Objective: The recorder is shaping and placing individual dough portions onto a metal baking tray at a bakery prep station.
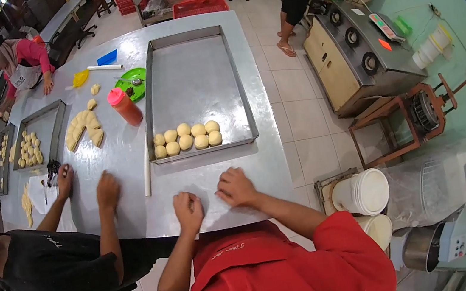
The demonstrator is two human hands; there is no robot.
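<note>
My left hand rests at the near edge of the metal table, its fingers curled together; whatever they hold, if anything, is hidden. Just right of it lies my right hand, palm down on the tabletop, fingers loosely bent and a little apart, with nothing visible in them. Beyond both hands sits a large rectangular baking tray. Round pale dough balls fill its near left part in two rows. A white rolling pin lies along the tray's left side.
On my left a co-worker in black has both hands over the table. Cut dough, a pink-capped bottle, a green plate and a smaller dough-ball tray lie farther left. White buckets stand to my right.
</note>
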